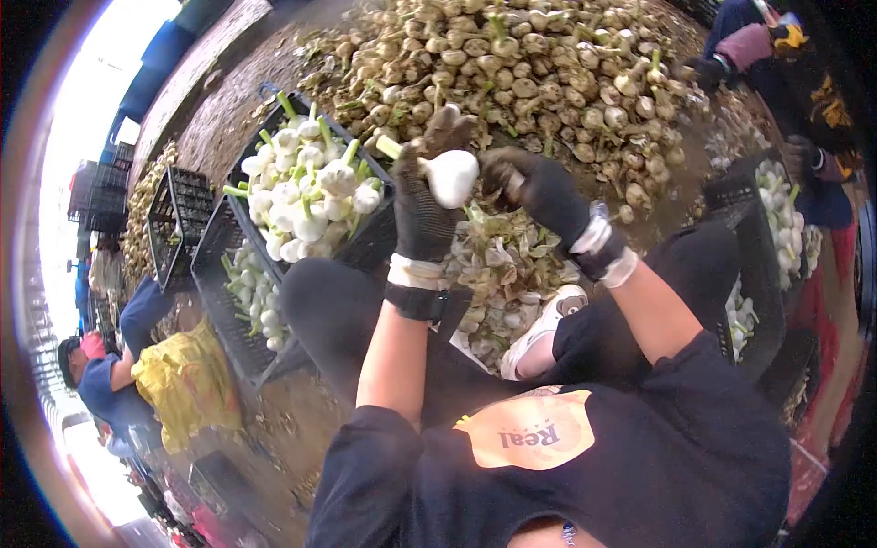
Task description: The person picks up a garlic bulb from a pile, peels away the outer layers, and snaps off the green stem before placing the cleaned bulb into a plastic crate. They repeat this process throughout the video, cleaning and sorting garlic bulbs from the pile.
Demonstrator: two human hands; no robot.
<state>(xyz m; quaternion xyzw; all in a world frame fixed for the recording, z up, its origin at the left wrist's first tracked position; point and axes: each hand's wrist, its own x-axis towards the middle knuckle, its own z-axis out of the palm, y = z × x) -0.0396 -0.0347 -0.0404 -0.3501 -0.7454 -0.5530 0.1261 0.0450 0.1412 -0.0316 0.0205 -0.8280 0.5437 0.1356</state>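
The left hand point(427, 187) holds a white garlic point(452, 178). The right hand point(546, 194) is curled beside it, maybe holding something; I cannot tell. Peels point(501, 247) lie near the white shoe point(545, 333).

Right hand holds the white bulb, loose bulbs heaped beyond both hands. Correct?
No: the left hand holds the white bulb, not the right hand, per the head view. The loose bulbs are heaped beyond both hands.

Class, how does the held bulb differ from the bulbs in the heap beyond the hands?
The held bulb is clean and white; the heap bulbs look brownish and dirtier. The held bulb is in the left hand; the heap bulbs lie piled up. Both are rounded.
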